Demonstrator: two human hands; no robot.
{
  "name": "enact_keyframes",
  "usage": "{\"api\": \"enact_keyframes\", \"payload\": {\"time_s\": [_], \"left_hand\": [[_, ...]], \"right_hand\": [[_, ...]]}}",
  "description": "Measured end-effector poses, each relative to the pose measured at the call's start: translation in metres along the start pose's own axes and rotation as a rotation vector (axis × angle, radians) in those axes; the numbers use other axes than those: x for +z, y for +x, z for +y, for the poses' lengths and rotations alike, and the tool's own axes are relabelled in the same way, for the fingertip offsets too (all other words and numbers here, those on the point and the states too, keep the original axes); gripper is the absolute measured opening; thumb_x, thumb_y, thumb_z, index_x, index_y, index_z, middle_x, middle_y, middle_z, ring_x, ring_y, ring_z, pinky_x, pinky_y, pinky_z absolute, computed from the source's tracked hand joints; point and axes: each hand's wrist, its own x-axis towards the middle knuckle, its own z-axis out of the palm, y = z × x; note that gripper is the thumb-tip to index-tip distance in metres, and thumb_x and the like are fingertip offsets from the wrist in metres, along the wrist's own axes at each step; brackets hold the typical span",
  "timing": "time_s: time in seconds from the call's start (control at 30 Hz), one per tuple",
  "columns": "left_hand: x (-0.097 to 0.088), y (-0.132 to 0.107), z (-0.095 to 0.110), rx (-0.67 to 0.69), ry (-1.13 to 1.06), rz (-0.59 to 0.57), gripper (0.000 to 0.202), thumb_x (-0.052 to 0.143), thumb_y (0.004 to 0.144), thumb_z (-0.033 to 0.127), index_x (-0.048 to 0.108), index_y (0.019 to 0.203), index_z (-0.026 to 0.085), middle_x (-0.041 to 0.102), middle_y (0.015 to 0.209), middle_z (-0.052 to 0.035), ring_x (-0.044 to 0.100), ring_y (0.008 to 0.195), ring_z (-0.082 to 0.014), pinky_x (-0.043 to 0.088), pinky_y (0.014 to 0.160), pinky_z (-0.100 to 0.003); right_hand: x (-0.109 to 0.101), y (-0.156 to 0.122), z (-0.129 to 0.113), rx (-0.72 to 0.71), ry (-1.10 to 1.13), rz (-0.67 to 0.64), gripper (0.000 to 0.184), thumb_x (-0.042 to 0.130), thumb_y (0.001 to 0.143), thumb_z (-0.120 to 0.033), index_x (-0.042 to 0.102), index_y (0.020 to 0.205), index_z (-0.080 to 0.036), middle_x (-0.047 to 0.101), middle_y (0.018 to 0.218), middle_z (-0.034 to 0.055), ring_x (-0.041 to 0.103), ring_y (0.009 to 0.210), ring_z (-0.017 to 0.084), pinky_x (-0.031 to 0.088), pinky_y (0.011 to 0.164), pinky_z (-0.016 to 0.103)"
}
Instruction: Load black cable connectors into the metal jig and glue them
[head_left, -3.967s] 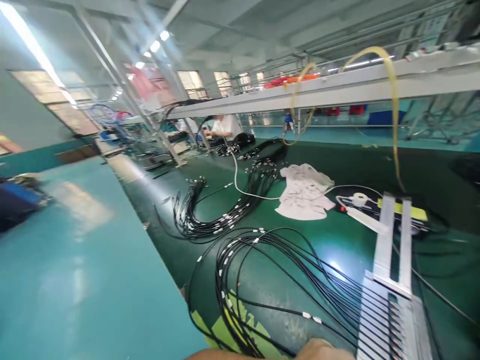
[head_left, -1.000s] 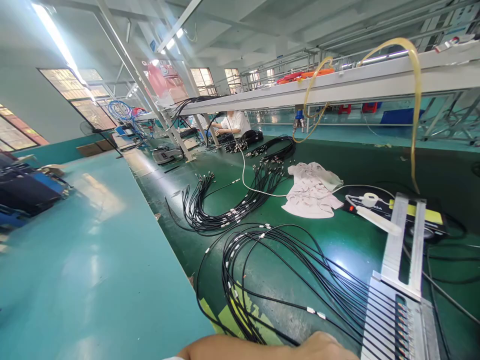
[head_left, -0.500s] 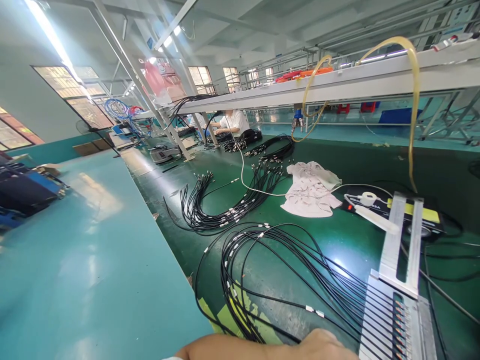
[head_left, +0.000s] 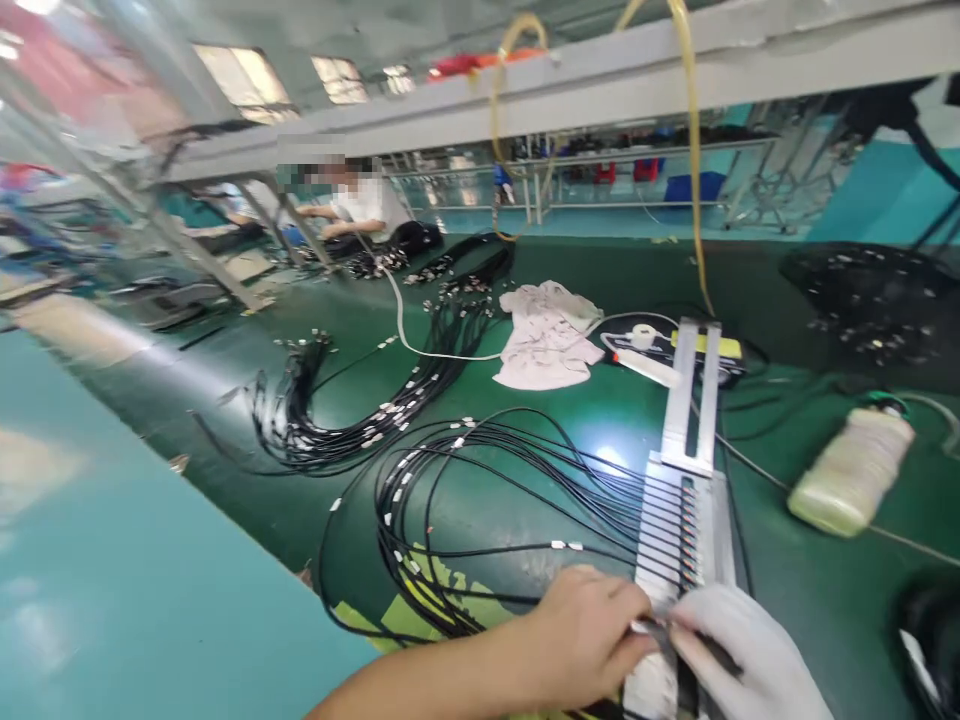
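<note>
My left hand [head_left: 589, 635], bare, is closed in a pinch at the near end of a metal cable fixture [head_left: 656, 505]. A black cable [head_left: 517, 598] runs up to its fingers, and a small white piece shows at the fingertips. My right hand [head_left: 750, 655], in a white glove, meets it there, thumb and finger pinched around something small and dark that blur hides. Several black cables [head_left: 525, 440] with white labels lie side by side in the fixture's slots, their stripped ends in a row. Their other lengths curve left across the green bench.
A second cable bundle [head_left: 390, 415] lies farther left. Beyond are a white cloth [head_left: 551, 335] and a black box [head_left: 667, 345] with a white-handled tool. A plastic bottle [head_left: 855, 470] lies at right. A shelf beam [head_left: 450, 120] crosses above. Another person [head_left: 367, 205] sits at the back.
The view has swung right and down. My left hand now shows whole at the fixture's near end, and my gloved right hand has come into view beside it.
</note>
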Motion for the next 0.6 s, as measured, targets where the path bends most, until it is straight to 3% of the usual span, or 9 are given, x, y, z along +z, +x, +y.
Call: {"api": "enact_keyframes", "payload": {"time_s": [0.1, 0.3, 0.43, 0.6], "left_hand": [[-0.011, 0.0, 0.004, -0.063, -0.073, -0.005, 0.022, 0.049, 0.098, 0.038, 0.051, 0.114, 0.023, 0.067, 0.103, -0.0026, 0.063, 0.09, -0.0214, 0.047, 0.081, -0.034], [-0.015, 0.005, 0.006, -0.131, -0.224, 0.073, 0.018, 0.039, 0.101, 0.023, 0.054, 0.112, 0.022, 0.059, 0.106, -0.0055, 0.058, 0.093, -0.018, 0.048, 0.082, -0.029], [-0.017, 0.007, 0.007, -0.1, -0.21, 0.101, 0.017, 0.04, 0.101, 0.022, 0.057, 0.106, 0.021, 0.058, 0.102, -0.0052, 0.058, 0.092, -0.0173, 0.049, 0.082, -0.028], [-0.02, 0.009, 0.009, -0.045, -0.148, 0.056, 0.021, 0.04, 0.102, 0.024, 0.06, 0.107, 0.021, 0.058, 0.1, -0.0047, 0.058, 0.091, -0.0167, 0.049, 0.082, -0.028]], "right_hand": [[-0.003, -0.002, 0.007, 0.081, 0.023, -0.026, 0.008, 0.061, 0.094, -0.031, 0.066, 0.097, -0.026, 0.07, 0.093, 0.0027, 0.068, 0.087, 0.017, 0.057, 0.081, 0.03], [-0.018, 0.006, -0.001, 0.215, 0.071, -0.025, 0.016, 0.055, 0.096, -0.033, 0.067, 0.089, -0.025, 0.07, 0.092, 0.004, 0.066, 0.087, 0.02, 0.056, 0.079, 0.035], [-0.02, 0.006, 0.004, 0.316, 0.147, 0.076, 0.019, 0.057, 0.093, -0.038, 0.07, 0.092, -0.024, 0.071, 0.097, 0.0063, 0.067, 0.091, 0.023, 0.055, 0.084, 0.038], [-0.029, 0.007, 0.027, 0.574, 0.313, 0.222, 0.025, 0.056, 0.093, -0.04, 0.07, 0.092, -0.019, 0.072, 0.096, 0.0057, 0.066, 0.091, 0.023, 0.051, 0.085, 0.036]]}}
